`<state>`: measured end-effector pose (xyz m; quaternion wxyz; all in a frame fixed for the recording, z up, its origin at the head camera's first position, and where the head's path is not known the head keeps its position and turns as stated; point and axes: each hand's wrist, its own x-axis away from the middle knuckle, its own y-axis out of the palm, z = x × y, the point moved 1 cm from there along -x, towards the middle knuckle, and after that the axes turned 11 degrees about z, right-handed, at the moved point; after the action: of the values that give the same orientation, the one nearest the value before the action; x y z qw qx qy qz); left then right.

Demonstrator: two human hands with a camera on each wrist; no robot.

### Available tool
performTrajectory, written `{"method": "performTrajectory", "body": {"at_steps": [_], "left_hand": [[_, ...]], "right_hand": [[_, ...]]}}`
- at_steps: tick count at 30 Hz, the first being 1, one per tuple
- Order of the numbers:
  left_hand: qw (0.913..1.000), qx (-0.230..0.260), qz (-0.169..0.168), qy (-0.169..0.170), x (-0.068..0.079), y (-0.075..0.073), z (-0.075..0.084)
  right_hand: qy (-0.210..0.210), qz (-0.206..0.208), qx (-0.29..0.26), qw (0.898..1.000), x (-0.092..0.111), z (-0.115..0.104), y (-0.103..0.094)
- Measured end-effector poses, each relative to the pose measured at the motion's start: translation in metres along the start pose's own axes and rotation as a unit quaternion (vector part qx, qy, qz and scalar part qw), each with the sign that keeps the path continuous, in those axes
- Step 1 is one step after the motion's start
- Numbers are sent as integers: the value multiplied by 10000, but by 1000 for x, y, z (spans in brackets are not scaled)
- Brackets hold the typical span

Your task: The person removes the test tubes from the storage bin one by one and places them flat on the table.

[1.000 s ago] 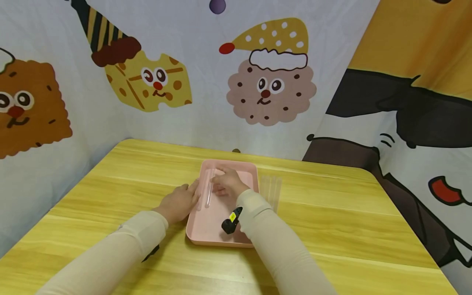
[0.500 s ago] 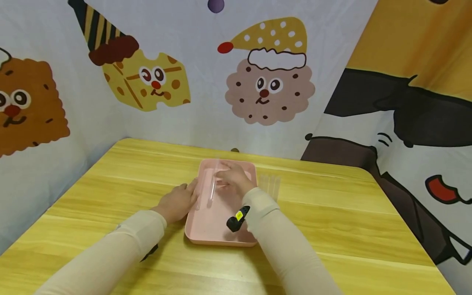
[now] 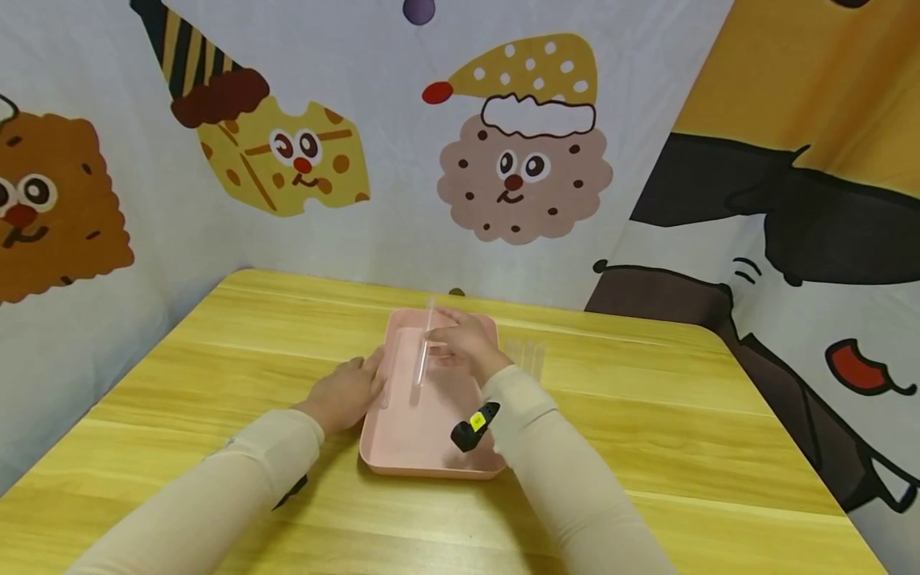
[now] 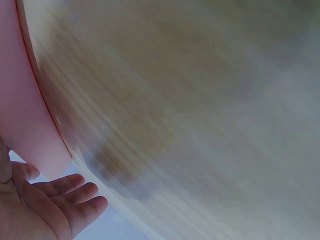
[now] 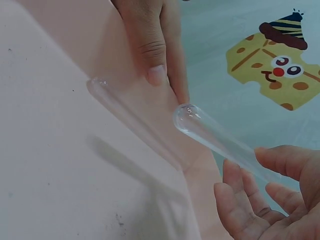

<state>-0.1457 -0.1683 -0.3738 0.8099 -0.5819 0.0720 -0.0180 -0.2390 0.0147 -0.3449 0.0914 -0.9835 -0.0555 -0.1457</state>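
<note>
A clear test tube [image 3: 422, 363] with a rounded end is pinched between the thumb and fingers of my right hand [image 3: 463, 339], tilted above the pink tray [image 3: 402, 455]. In the right wrist view the held tube's rounded end points toward my left hand's thumb. Another clear test tube [image 5: 135, 122] lies in the tray along its left wall. My left hand [image 3: 345, 394] rests at the tray's left side, thumb over the rim. Its fingers [image 4: 82, 210] extend loosely by the outer wall in the left wrist view.
Several clear tubes [image 3: 532, 359] lie side by side on the wooden table [image 3: 647, 431], just right of the tray. Behind the table's back edge hangs a cartoon-printed cloth [image 3: 402, 239].
My right hand has lifted the test tube off the tray floor and moved slightly right and away, the tube's far end now above the back rim. My left hand stays at the tray.
</note>
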Motion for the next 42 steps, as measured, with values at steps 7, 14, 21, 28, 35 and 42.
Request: {"method": "performTrajectory", "body": {"at_steps": [7, 14, 21, 28, 35, 42], "left_hand": [[10000, -8, -5, 41, 0, -1, 1], [10000, -2, 9, 43, 1, -2, 2], [9973, -465, 25, 565, 2, -5, 3], [9709, -1591, 129, 1786, 5, -9, 4], [9866, -1081, 74, 1223, 4, -6, 3], [9940, -717, 49, 830, 2, -5, 3]], "right_hand": [[-39, 72, -43, 10000, 1, -3, -5], [-96, 136, -126, 9998, 4, -8, -13], [-227, 157, -103, 9996, 6, -10, -23], [-271, 247, -7, 9993, 8, -13, -34], [-317, 311, -60, 9990, 11, -15, -47], [-327, 408, -135, 9985, 12, -15, -58]]}}
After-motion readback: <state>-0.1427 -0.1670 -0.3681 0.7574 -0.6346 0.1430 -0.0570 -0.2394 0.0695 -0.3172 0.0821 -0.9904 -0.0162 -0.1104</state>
